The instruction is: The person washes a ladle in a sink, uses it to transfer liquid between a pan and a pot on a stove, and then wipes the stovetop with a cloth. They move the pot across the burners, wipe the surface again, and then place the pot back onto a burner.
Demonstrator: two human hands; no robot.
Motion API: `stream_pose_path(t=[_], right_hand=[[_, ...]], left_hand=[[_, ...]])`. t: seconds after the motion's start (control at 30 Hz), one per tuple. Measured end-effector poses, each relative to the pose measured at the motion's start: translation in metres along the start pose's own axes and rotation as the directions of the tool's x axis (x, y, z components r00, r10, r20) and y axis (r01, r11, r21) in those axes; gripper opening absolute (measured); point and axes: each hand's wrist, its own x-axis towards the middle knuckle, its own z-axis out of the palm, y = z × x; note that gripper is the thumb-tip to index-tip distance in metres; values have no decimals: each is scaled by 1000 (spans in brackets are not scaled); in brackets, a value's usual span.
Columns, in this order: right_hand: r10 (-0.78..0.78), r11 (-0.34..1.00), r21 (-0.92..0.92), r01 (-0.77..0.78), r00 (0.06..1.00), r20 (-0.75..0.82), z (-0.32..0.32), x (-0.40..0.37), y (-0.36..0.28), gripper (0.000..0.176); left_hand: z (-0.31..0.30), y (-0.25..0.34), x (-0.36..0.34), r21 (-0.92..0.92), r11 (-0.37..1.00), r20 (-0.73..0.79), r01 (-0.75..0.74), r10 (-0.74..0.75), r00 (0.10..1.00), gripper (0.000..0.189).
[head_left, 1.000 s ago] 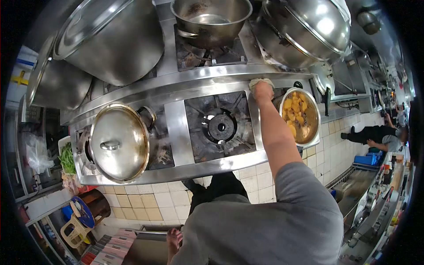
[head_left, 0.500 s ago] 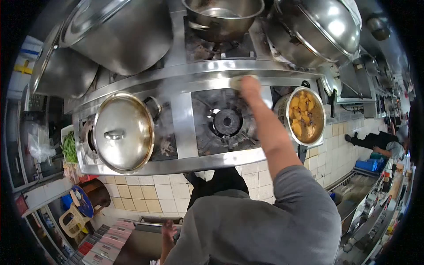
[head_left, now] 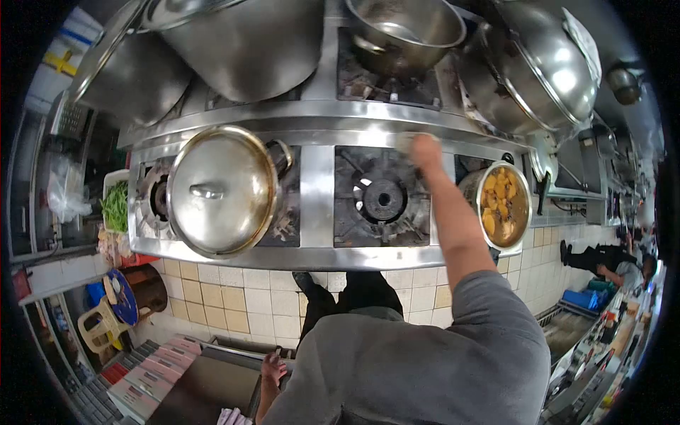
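Right hand (head_left: 426, 147) closed over a cloth (head_left: 406, 142), arm stretched past the bare burner (head_left: 383, 200) to press it flat on the stove ledge (head_left: 283, 134) (left hand (head_left: 272, 368) low, grip unclear).

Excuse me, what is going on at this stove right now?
A person in a grey top holds a cloth in the right hand against the steel stove, behind a bare burner. The left hand hangs low by a dark counter. A lidded pot sits left, an open pot of yellow stew right.
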Motion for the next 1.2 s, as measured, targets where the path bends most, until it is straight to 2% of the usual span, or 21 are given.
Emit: stream_pose_path(t=[0.03,0.07,0.23,0.3,0.33,0.37,0.47,0.5,0.57,0.63,0.67,0.77,0.83,0.9,0.97,1.0,1.03,1.07,1.1,1.13,1.2], right_hand=[[153,979,108,-173,973,174,-62,-14,-9,20],[103,988,96,-118,985,141,-52,-8,-18,18],[-175,961,223,163,984,35,-12,24,-191,19],[-118,915,401,43,980,163,-30,35,-270,20],[-314,882,376,282,949,24,-19,43,-294,21],[-498,803,317,504,860,-107,-6,49,-306,22],[-667,599,447,665,723,-182,-3,77,-302,37],[-666,600,455,658,726,-172,-16,64,-293,37],[-497,762,591,266,825,270,-77,47,-268,42],[-435,821,341,457,889,-144,-6,51,-217,31],[-313,910,324,260,942,121,-46,34,-190,35],[-176,871,478,114,981,86,-55,13,-119,39],[-195,908,380,176,981,12,-58,12,-144,33],[-265,960,146,237,939,217,-82,14,-198,29],[-431,902,132,411,872,231,-66,25,-247,30],[-465,875,213,435,877,123,-56,26,-268,29],[-483,839,288,461,875,8,-45,25,-280,29],[-489,836,293,464,872,13,-26,21,-282,29],[-443,827,260,498,863,-244,-1,13,-282,29],[-367,828,217,517,792,-488,12,4,-281,28],[-337,904,320,284,933,125,-19,-56,-270,29]], left_hand=[[5,-10,-11,150,989,-45,-15,22,999,42],[14,-16,-20,297,954,-82,-25,52,995,40],[62,-22,-59,318,941,-131,-115,164,978,38],[69,-21,-71,354,924,-160,-143,211,964,37],[30,-61,-11,-312,941,-88,-132,109,990,40],[28,-60,-3,-310,941,-93,-133,109,990,40],[35,-48,0,-320,934,-83,-161,142,986,40],[44,-43,-11,-377,908,-99,-182,156,983,37],[44,-43,-9,-433,875,-112,-216,186,976,35],[16,-89,16,167,848,64,-503,500,864,31],[10,-108,18,343,782,56,-520,535,843,31],[3,-155,14,360,834,-25,-417,456,890,31],[0,-179,11,345,852,-45,-393,433,900,33],[-8,-197,13,266,877,-45,-399,425,904,36],[-10,-193,25,-268,877,93,-399,436,895,40],[-21,-186,29,-576,816,391,-55,334,858,40],[-35,-174,49,-690,631,651,354,328,685,41],[-25,-151,34,-694,716,261,79,149,954,38],[11,-90,-13,-483,875,-195,-35,-68,978,36],[29,-56,-38,-478,878,-198,-30,-74,977,36],[43,-14,-55,-57,982,-319,-182,155,935,27]])
